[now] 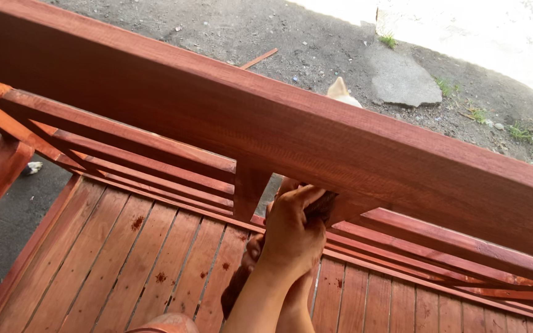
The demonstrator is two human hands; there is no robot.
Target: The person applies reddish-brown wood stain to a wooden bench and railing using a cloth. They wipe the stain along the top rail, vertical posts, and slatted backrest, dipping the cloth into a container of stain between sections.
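Both hands are raised under the top rail (316,142) of a red-stained wooden bench.
A dark pad (321,206) is gripped by the right hand (291,237); the left hand (253,253) is mostly hidden, its grip unclear.

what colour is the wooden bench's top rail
Reddish-brown stained wooden top rail, grain showing; the head view shows it best.

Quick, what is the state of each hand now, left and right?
Left hand: mostly hidden behind the other hand, cannot be told.
Right hand: fingers closed on a dark pad, pressed under the top rail of the red bench.
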